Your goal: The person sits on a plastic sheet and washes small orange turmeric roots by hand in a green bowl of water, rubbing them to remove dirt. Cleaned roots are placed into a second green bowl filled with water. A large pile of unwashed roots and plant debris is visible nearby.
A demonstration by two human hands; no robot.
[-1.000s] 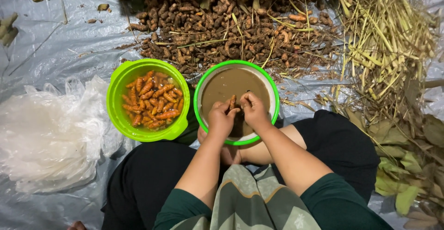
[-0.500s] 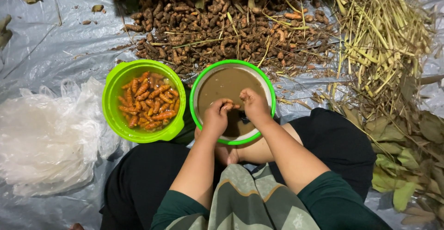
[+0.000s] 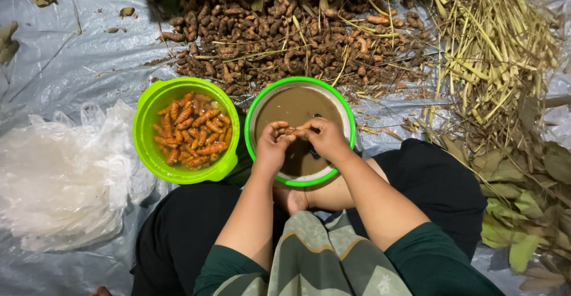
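Note:
My left hand (image 3: 272,147) and my right hand (image 3: 322,137) meet over a green-rimmed bowl (image 3: 351,130) of muddy brown water (image 3: 297,108). Together they pinch a small brown root piece (image 3: 289,131) between the fingertips. A dark object shows in the water just under my right hand; what it is I cannot tell. To the left stands a bright green bucket (image 3: 147,135) holding several washed orange roots (image 3: 191,130). Beyond both containers lies a big heap of dirty brown roots (image 3: 279,31).
A grey plastic sheet (image 3: 71,52) covers the ground. Crumpled clear plastic (image 3: 59,177) lies at the left. Dry stalks (image 3: 493,46) and green leaves (image 3: 523,213) pile up at the right. My crossed legs in black trousers sit close under the bowl.
The hands have lifted out of the muddy water and drawn together, now holding the root piece above the surface. The view has shifted slightly.

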